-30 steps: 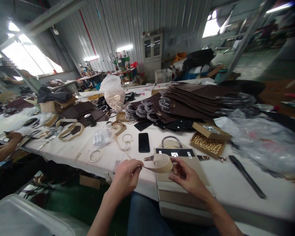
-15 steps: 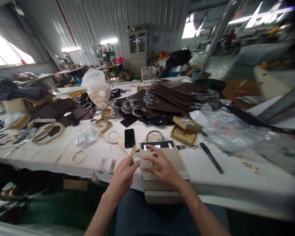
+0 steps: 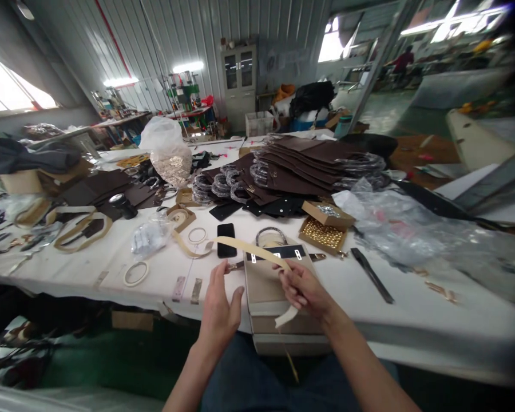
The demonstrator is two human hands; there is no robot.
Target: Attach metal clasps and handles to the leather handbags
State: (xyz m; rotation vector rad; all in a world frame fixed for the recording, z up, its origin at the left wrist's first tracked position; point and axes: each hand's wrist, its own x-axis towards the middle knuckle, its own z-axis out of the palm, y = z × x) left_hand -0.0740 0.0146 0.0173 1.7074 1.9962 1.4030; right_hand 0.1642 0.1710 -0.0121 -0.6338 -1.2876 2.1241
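Observation:
My right hand (image 3: 304,288) is closed on a long beige strap (image 3: 249,250) that runs from the table up and over to my fingers, its loose end hanging below them. My left hand (image 3: 221,306) is open with its fingers stretched up, just left of the strap and holding nothing. Both hands hover above a beige bag (image 3: 270,286) with a dark band and metal clasp at its top, lying at the front edge of the white table (image 3: 412,309). A black phone (image 3: 226,238) lies just beyond.
Stacks of brown bags with wrapped handles (image 3: 300,166) fill the middle of the table. Small boxes of gold studs (image 3: 324,234) sit right of the beige bag, near a dark strip (image 3: 371,274) and clear plastic wrap (image 3: 416,229). Tape rings (image 3: 135,273), straps and a filled plastic bag (image 3: 169,151) lie to the left.
The strap was coiled between both hands over the bag. Now my left hand has let go and opened, and my right hand holds the strap stretched out with its end dangling.

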